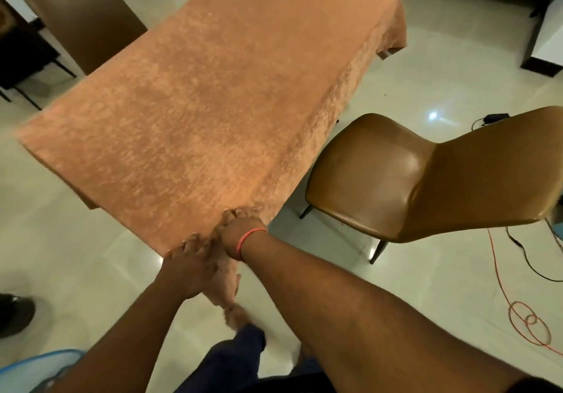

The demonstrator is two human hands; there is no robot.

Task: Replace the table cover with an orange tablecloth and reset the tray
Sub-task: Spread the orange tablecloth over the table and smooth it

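An orange tablecloth (210, 94) with a mottled pattern lies spread over the whole table and hangs down its sides. At the near corner both hands are on the cloth. My right hand (240, 219), a red thread on its wrist, presses on the corner's top edge with bent fingers. My left hand (192, 258) lies just below it against the hanging corner flap, fingers spread over the fabric. Whether either hand pinches the cloth is hard to tell. No tray is in view.
A brown leather chair (411, 176) stands close to the table's right side, and another brown chair (82, 18) at the far left. Orange and black cables (518, 307) lie on the tiled floor at right. A dark shoe (13, 313) and a blue-rimmed object (33, 365) sit lower left.
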